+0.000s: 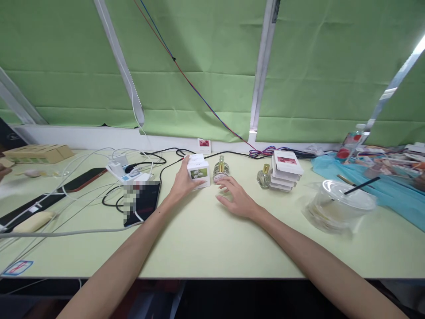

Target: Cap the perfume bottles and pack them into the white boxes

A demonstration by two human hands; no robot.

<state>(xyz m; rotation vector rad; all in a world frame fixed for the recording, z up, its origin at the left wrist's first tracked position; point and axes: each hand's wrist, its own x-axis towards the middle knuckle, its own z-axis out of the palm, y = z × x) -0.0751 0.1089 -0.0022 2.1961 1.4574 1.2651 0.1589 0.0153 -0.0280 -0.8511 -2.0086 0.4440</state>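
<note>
My left hand (184, 181) grips a small white carton (199, 172) with a flower picture on its front, thumb across the near face. The carton stands on the pale table. Just right of it is a glass perfume bottle (221, 167) with a gold neck. My right hand (236, 197) is in front of that bottle, fingers apart and nearly at its base; whether they touch it I cannot tell. Farther right, a second perfume bottle (264, 177) with a gold top leans by a stack of white boxes (286, 170).
A power strip (133, 175) with cables and a dark phone or tablet (148, 199) lie to the left. A lidded plastic cup (345, 199) with a black straw stands right, near blue plastic sheeting (381, 190). A cardboard box (38, 153) is far left.
</note>
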